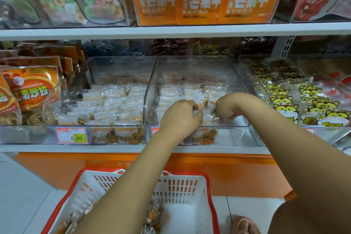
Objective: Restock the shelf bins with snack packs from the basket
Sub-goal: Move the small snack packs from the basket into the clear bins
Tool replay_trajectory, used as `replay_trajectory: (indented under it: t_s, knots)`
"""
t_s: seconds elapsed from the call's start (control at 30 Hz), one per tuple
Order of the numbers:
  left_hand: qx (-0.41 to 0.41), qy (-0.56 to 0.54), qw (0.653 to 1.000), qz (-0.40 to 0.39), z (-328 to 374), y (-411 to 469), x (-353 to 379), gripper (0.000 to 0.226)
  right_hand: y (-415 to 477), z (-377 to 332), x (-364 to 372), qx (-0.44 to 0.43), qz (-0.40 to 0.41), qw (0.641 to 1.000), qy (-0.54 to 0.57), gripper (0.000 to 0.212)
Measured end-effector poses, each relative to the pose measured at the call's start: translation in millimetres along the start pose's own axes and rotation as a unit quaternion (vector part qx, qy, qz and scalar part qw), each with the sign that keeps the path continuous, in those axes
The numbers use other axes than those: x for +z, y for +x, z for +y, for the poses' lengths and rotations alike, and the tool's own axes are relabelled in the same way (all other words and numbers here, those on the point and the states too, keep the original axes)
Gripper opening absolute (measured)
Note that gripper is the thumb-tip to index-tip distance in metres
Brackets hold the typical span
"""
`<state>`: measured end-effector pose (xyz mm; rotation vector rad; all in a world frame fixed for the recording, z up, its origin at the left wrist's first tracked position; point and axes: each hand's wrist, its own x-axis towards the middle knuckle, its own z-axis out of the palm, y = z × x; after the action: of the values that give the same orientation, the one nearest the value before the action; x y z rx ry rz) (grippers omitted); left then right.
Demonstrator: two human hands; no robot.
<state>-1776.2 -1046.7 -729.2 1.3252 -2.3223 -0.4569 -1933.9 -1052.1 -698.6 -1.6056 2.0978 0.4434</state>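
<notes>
From the head view, both arms reach over a white plastic basket with a red rim, which sits near on the floor with a few packs left in its left side. The hands are in the middle clear plastic bin on the lower shelf, which holds small clear-wrapped snack packs with white and orange labels. The left hand has its fingers curled, pinching packs at the bin's near edge. The right hand, just to its right, has its knuckles up and fingers curled down into the packs. Its fingertips are hidden, so I cannot tell whether it grips one. Yellow cat-printed packs fill the bin to the right.
</notes>
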Motion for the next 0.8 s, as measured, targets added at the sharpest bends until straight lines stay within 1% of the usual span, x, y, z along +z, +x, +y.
replay_trajectory:
  t_s: [0.13,0.2,0.27,0.3,0.33,0.37,0.43,0.47,0.5,0.6,0.67,0.73,0.8]
  knots:
    - [0.006,0.010,1.000,0.005,1.4,-0.1,0.9,0.034,4.8,2.9,-4.4,0.005,0.016,0.998,-0.053,0.020]
    - [0.011,0.016,1.000,0.008,2.3,0.9,2.2,0.034,5.9,4.0,-7.1,0.007,0.015,0.999,-0.045,0.023]
    - [0.012,0.020,1.000,0.008,2.6,1.8,3.4,0.036,7.3,5.3,-9.4,-0.005,0.016,0.999,-0.040,0.021]
    - [0.011,0.023,1.000,0.008,2.7,2.0,3.9,0.037,9.6,6.4,-9.7,-0.014,0.012,0.999,-0.032,0.025]
    - [0.012,0.028,0.999,0.009,2.7,2.1,4.4,0.038,12.5,7.8,-9.4,-0.022,-0.001,0.999,-0.033,0.029]
    - [0.014,0.035,0.999,0.009,2.6,2.3,4.9,0.039,16.3,8.7,-9.0,-0.024,-0.031,0.999,-0.021,0.029]
    - [0.018,0.044,0.999,0.008,2.6,3.0,5.7,0.040,19.3,9.2,-8.1,-0.023,-0.078,0.996,0.029,0.012]
    - [0.018,0.045,0.999,0.009,2.7,3.4,5.8,0.040,18.3,9.3,-8.3,-0.021,-0.088,0.994,0.054,0.011]
    - [0.018,0.046,0.999,0.010,2.8,3.8,6.1,0.040,17.3,9.9,-9.1,-0.026,-0.086,0.993,0.075,0.014]
    - [0.013,0.043,0.999,0.018,2.4,5.8,7.1,0.041,9.9,11.3,-15.5,-0.043,-0.051,0.992,0.110,0.025]
    - [0.007,0.034,0.999,0.025,2.3,5.7,7.2,0.039,-0.5,11.0,-21.9,-0.039,-0.003,0.995,0.097,0.021]
    - [0.006,0.013,0.999,0.036,3.0,3.6,7.0,0.037,-16.6,10.2,-26.9,-0.031,0.075,0.995,0.051,0.017]
    - [0.028,-0.012,0.997,0.072,4.0,-0.6,6.5,0.029,-33.2,10.4,-27.1,-0.031,0.193,0.981,0.021,0.015]
